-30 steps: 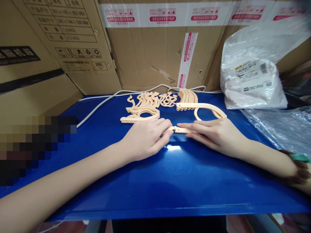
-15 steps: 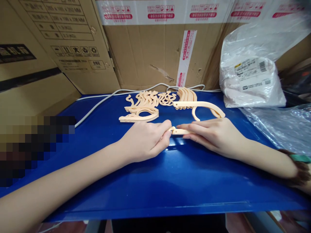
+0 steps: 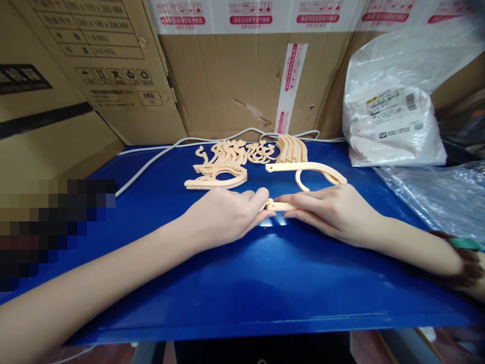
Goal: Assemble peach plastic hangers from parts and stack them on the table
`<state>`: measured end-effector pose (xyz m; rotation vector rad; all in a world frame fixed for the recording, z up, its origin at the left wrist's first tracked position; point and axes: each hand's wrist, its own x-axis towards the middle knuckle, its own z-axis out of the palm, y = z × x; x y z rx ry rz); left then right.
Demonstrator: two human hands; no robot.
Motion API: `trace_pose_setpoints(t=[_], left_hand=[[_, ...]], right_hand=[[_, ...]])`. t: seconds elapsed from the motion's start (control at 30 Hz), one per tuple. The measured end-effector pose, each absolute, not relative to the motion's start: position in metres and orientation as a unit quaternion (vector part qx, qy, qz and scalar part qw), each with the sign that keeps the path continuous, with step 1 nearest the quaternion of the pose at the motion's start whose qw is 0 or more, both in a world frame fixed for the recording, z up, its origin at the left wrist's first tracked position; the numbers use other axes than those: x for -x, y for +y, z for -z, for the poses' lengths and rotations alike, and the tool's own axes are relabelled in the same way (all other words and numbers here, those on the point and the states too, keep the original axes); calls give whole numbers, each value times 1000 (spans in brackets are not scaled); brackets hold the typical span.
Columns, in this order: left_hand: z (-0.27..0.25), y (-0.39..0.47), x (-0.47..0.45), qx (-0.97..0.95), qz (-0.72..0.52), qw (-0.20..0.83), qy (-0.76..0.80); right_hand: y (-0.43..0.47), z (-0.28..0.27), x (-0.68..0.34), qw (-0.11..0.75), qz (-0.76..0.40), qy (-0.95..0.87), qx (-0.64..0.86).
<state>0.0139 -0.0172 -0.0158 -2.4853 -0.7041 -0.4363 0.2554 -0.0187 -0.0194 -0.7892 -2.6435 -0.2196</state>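
Observation:
My right hand (image 3: 337,210) is closed on a cream plastic folding hanger (image 3: 282,206), with the fingers along one straight arm of it. From behind this hand another curved arm (image 3: 299,167) of the same cream plastic arches away to the left, with a thin curved piece below it. My left hand (image 3: 227,215) pinches at the jointed left end of the hanger, where thumb and fingers hide most of the joint. Just beyond my left hand lie folded hangers (image 3: 215,184), stacked flat on the blue table (image 3: 242,293).
Several loose cream hooks (image 3: 231,150), ring-like pieces (image 3: 260,151) and a stack of curved arms (image 3: 292,149) lie at the back. A white cable (image 3: 151,156) runs behind them. Cardboard boxes (image 3: 227,81) wall the back and left. A plastic bag (image 3: 394,126) stands at the right.
The left fingers have shifted slightly on the joint, the lower one now reaching further right under it. The arched arm has swung a little to the left and down.

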Motion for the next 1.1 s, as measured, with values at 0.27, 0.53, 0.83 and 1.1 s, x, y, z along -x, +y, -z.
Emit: trace_pose_setpoints(t=[0.27,0.53,0.83,1.1], left_hand=[[16,-14,-13,915,152,284,-241],[18,-12,-13,906,124,336,-224],[14,-19,-16,883,124,402,-206],[15,-19,-17,894,171,343,-231]], right_hand=[[-16,20,-254,159,-1,-937,310],[-14,14,-252,135,-108,-928,331],[-10,8,-253,127,-238,-906,325],[-10,13,-255,122,-86,-938,313]])
